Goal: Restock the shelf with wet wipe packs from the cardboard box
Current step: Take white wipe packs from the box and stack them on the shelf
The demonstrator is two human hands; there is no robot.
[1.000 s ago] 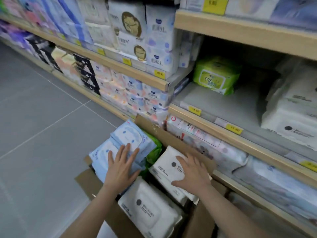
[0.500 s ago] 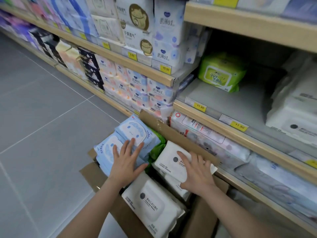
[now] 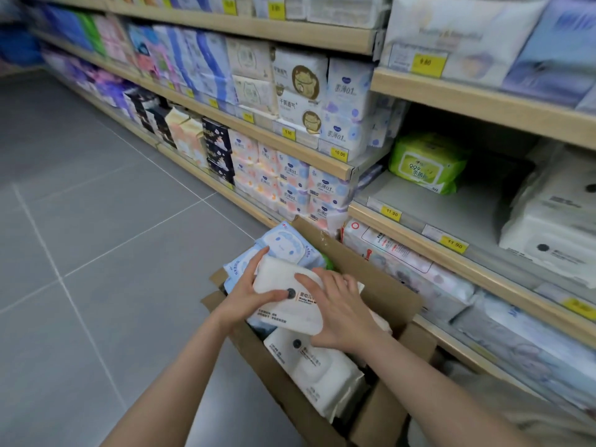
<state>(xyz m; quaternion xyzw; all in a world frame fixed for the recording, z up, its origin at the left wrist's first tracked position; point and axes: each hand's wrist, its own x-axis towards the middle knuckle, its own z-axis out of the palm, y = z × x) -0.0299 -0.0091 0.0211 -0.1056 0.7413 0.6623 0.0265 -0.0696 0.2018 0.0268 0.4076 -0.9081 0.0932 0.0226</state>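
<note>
A person's two bare forearms reach down over an open cardboard box (image 3: 380, 301) standing on the grey tiled floor (image 3: 96, 253) beside a store shelf (image 3: 419, 243). Both hands hold one white wet wipe pack (image 3: 287, 298) just above the box's contents: the left hand (image 3: 248, 295) has its grip curled round the pack's left end, thumb on the printed face and fingers reaching behind the far edge, while the right hand (image 3: 338, 311) lies over the pack's right side with fingers spread and bent onto it. Beneath it another white pack (image 3: 319, 369) lies in the box's near end, and pale blue packs (image 3: 287, 246) stand at the far end, touching the held pack's upper edge. Beyond the box, the grey shelf board carries yellow price tags (image 3: 391, 213) along its front rail, a green pack (image 3: 425, 162) toward the back and a stack of white packs (image 3: 554, 227) at right. Farther along the aisle, tissue bundles (image 3: 290, 179) fill the shelving.
</note>
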